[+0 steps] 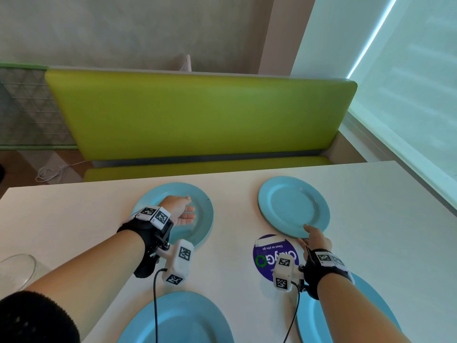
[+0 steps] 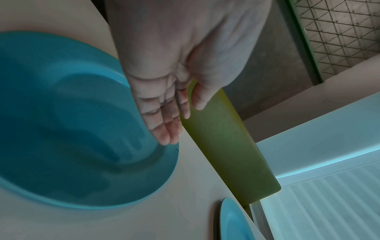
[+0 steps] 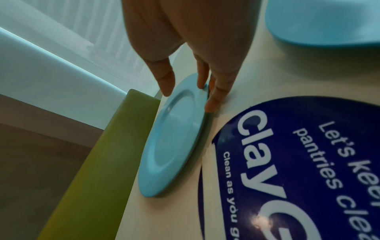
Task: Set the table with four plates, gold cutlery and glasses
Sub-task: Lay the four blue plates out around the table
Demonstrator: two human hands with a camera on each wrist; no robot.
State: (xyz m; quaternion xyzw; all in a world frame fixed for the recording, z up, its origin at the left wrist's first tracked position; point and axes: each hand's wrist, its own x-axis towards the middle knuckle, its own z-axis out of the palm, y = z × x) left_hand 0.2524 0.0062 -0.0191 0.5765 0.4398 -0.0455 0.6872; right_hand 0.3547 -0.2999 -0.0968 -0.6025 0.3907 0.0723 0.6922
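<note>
Four light blue plates lie on the white table (image 1: pixel 74 214). My left hand (image 1: pixel 190 211) hovers open over the far left plate (image 1: pixel 170 190), fingers straight and palm turned sideways; the left wrist view shows the hand (image 2: pixel 170 129) just above that plate (image 2: pixel 72 129), and contact is unclear. My right hand (image 1: pixel 306 236) pinches the near rim of the far right plate (image 1: pixel 294 206), thumb on top and fingers at the edge. In the right wrist view the rim (image 3: pixel 174 138) sits between thumb and fingers (image 3: pixel 189 92). Nearer me lie the near left plate (image 1: pixel 188 320) and near right plate (image 1: pixel 311 325).
A clear glass (image 1: pixel 17 271) stands at the table's left edge near my elbow. A round blue sticker (image 1: pixel 267 253) is stuck to the table between the plates. A green bench (image 1: pixel 197 115) runs behind the far edge. A window blind fills the right side.
</note>
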